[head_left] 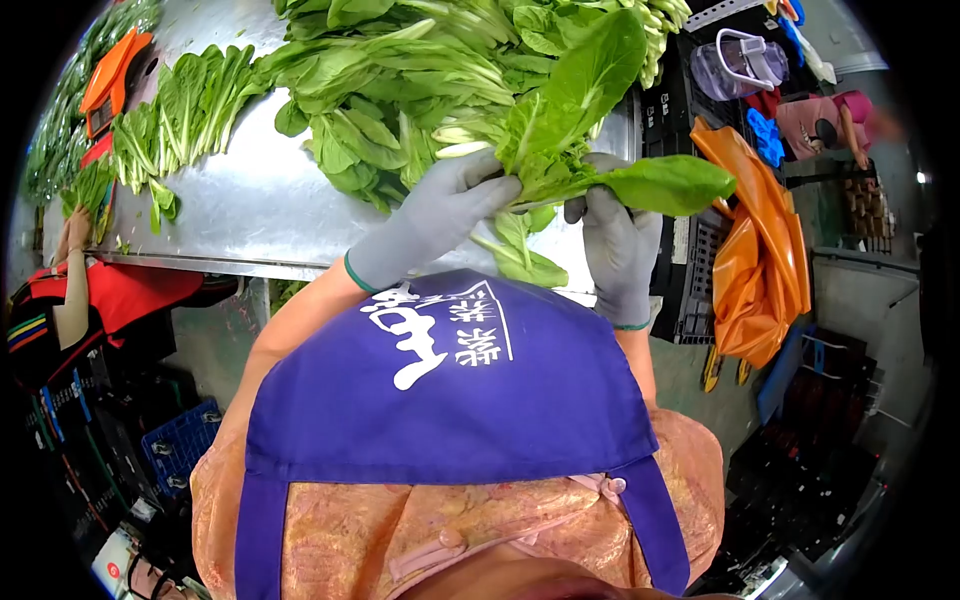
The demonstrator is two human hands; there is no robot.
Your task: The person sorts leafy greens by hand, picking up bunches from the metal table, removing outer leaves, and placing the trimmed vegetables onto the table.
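My left hand (438, 212), in a grey glove, has its fingers closed around the base of a leafy green (575, 90) just above the table's front edge. My right hand (620, 245), gloved the same way, is closed on a stalk whose broad leaf (675, 185) sticks out to the right. Behind both hands lies a large heap of leafy greens (400, 75) with pale stems. Some loose leaves (520, 250) lie at the table edge between my hands.
The metal table (250, 215) also carries a row of greens (195, 105) and an orange scale-like object (115, 75). A co-worker's hand (75, 230) is at far left. To the right are black crates (685, 270), an orange sheet (755, 260), a clear jug (740, 65) and another person (815, 125).
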